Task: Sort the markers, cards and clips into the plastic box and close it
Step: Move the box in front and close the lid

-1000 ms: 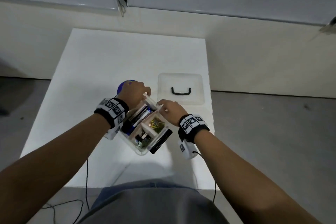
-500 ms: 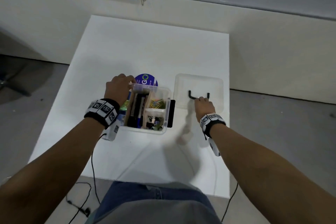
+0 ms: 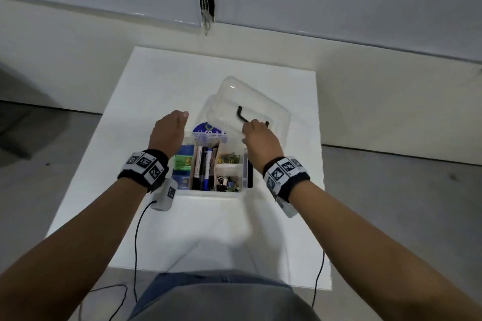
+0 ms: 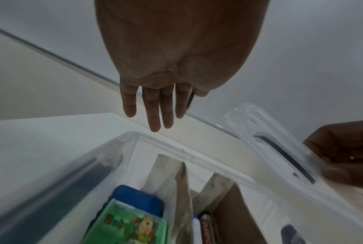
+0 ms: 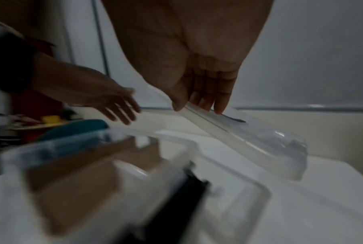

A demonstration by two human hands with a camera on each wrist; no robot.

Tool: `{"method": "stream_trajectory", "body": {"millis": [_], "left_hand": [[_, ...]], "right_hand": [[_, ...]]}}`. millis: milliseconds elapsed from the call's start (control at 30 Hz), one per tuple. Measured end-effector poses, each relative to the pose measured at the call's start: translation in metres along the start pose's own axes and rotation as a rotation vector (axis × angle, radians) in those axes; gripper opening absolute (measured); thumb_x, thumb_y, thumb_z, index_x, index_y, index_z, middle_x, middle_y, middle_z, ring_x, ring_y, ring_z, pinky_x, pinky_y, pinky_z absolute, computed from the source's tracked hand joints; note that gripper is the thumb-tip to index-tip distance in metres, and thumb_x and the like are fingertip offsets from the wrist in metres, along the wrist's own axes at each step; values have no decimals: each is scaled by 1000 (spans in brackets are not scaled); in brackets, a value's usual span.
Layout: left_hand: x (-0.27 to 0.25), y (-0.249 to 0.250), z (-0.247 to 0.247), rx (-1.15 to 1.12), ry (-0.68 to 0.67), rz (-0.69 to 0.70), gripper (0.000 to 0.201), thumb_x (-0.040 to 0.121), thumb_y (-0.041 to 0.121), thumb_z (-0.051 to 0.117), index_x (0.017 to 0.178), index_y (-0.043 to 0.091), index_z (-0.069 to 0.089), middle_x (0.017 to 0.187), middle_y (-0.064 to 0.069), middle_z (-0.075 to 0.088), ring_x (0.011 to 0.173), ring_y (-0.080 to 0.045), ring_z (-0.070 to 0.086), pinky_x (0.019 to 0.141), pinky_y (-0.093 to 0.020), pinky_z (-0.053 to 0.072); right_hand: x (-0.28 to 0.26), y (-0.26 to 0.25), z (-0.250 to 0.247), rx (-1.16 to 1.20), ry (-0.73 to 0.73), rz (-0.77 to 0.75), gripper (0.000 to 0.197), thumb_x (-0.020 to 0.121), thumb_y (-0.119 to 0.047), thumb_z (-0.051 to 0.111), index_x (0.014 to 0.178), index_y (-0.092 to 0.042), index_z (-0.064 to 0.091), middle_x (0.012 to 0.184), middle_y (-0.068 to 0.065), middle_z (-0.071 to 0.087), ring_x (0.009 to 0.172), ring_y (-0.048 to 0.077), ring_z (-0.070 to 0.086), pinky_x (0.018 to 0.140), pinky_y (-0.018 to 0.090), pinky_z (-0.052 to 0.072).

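Table [image 3: 161, 81]: white, carrying the box just below and left of the grip.
Box [image 3: 217, 191]: clear plastic and open-topped, its long axis running away from the person; cards [image 3: 184, 164] sit leftmost from the grip, markers [image 3: 204, 164] in the middle with their lengths along that same axis, clips [image 3: 229, 157] nearest under the grip.
Lid [image 3: 247, 104]: clear, with a black handle [image 3: 241, 115]; held aloft and tilted, near edge in the grip, far edge pointing away and to the right, turned askew from the box's long axis.
Right hand [image 3: 257, 135]: thumb beneath and fingers [image 5: 220, 99] on top, pinching the lid's near edge by the handle.
Left hand [image 3: 169, 130]: fingers [image 4: 155, 115] straight and spread, holding nothing, left of the grip over the box's far left corner.
Risk: a one-edge pinch on slick plastic looks weak, so the lid could swing or slip; I'd guess that landing it askew leaves one corner riding the rim and unlatched.
Second risk: if the left hand doesn't steady it, pressing down could shove the box along the table.
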State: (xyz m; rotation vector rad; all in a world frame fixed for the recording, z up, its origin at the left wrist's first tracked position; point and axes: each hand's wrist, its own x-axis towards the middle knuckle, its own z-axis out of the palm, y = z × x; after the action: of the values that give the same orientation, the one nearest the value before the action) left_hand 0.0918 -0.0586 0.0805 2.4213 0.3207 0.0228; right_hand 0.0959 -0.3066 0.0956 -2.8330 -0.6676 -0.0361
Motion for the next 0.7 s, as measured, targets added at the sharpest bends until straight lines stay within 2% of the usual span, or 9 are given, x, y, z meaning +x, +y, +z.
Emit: {"method": "stream_trajectory", "body": {"millis": [100, 200, 267, 367, 433, 500, 533, 600, 700], "left_hand": [[-7, -11, -22, -102, 63, -80, 42, 101, 41, 33, 104, 8, 59, 100, -14, 66, 90, -31, 60, 82, -37, 48], [-21, -33, -26, -39, 5, -104, 39, 100, 41, 39, 119, 12, 58, 114, -15, 65, 104, -34, 61, 92, -44, 49], [-33, -47, -17, 23, -87, -126, 43, 98, 43, 42, 129, 13, 52, 124, -17, 59, 112, -35, 58, 97, -46, 47], [-49, -51, -6, 41, -137, -161, 45, 97, 35, 46, 138, 14, 42, 131, -19, 49, 113, -38, 55, 95, -45, 47], [-56, -52, -3, 54, -120, -161, 44, 98, 30, 45, 139, 14, 40, 131, -20, 47, 112, -40, 54, 92, -47, 46], [-60, -56, -3, 67, -100, -161, 42, 98, 27, 44, 137, 11, 41, 129, -22, 47, 110, -42, 54, 91, -48, 46], [-61, -58, -3, 59, -105, -181, 42, 99, 28, 44, 136, 10, 41, 127, -24, 49, 109, -42, 54, 89, -46, 45], [-62, -62, -4, 24, -149, -220, 42, 100, 33, 44, 133, 7, 41, 120, -26, 56, 104, -42, 57, 83, -42, 45], [-58, -63, -6, -47, -202, -281, 50, 99, 36, 45, 139, 8, 34, 122, -25, 60, 108, -41, 59, 84, -39, 46]], "right_hand": [[-19, -64, -1, -50, 16, -159, 35, 60, 14, 61, 92, 0, 62, 89, 19, 64, 76, 35, 61, 58, 35, 46], [-47, -107, 16, -116, -27, -220, 23, 61, 6, 59, 82, -3, 66, 75, 14, 66, 64, 30, 64, 54, 33, 50], [-61, -120, 31, -145, -102, -232, 23, 64, 5, 65, 86, -3, 66, 78, 14, 67, 68, 31, 65, 58, 36, 52], [-70, -126, 41, -181, -180, -225, 28, 63, 3, 72, 90, -3, 66, 79, 13, 66, 71, 30, 65, 60, 36, 52], [-70, -125, 42, -164, -209, -236, 30, 67, 5, 70, 97, -1, 64, 86, 15, 66, 76, 32, 64, 66, 38, 53], [-66, -122, 39, -79, -259, -247, 35, 78, 4, 62, 113, -1, 60, 102, 18, 64, 92, 35, 61, 78, 41, 50], [-63, -119, 36, -4, -285, -231, 34, 85, -2, 60, 118, -4, 58, 109, 17, 62, 98, 35, 59, 83, 41, 48], [-56, -112, 30, 166, -268, -123, 24, 93, -19, 55, 114, -11, 62, 110, 12, 64, 101, 31, 60, 82, 37, 47], [-48, -82, 32, 317, 6, 228, 21, 95, -24, 50, 108, -14, 63, 108, 9, 62, 101, 28, 58, 83, 35, 48]]}}
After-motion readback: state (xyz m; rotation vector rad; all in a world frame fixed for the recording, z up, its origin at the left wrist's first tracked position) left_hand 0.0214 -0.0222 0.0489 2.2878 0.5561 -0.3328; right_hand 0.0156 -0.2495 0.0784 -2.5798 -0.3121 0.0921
